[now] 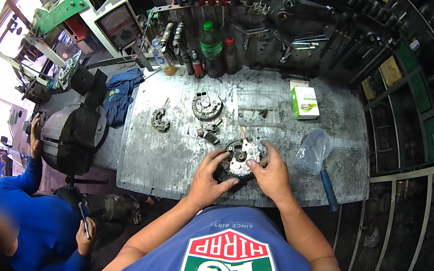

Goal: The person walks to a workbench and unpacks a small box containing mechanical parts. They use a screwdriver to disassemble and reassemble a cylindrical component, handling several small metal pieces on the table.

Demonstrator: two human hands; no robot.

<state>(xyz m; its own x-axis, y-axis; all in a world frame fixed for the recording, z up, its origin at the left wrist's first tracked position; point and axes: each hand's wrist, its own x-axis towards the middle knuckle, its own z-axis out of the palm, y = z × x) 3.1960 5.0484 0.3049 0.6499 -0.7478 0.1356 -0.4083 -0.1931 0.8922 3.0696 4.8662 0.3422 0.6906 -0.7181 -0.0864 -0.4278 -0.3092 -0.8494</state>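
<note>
Taking the held part as the middle of the clock, with twelve o'clock away from the wearer, the worn grey bench (167, 164) is spreading out beneath everything near the hands. A person in blue (40, 227) is working toward eight o'clock, one hand gripping a slim tool (84, 213), the other reaching up beside a bulky dark vice (69, 130) at nine. A crumpled blue cloth (121, 96) is lying nearer ten. The wearer's left hand (210, 175) is curling its fingers and thumb around the left rim of a round metal housing (242, 164) near the front edge of the bench; the right hand (273, 176) is clasping the opposite side — thumb pressing on the pale face, fingers hooking over the far rim. A green-capped bottle (211, 50) is standing at eleven o'clock, a clear plastic bag (314, 150) is resting between two and three, and a blue handle (328, 190) is jutting out beside it. A white-and-green box (304, 105) is sitting past one, a second round housing (207, 106) between ten and eleven. Smaller still — a curved metal piece (160, 121) is lying between nine and ten, and little cylindrical parts (209, 136) are clustering at ten.
</note>
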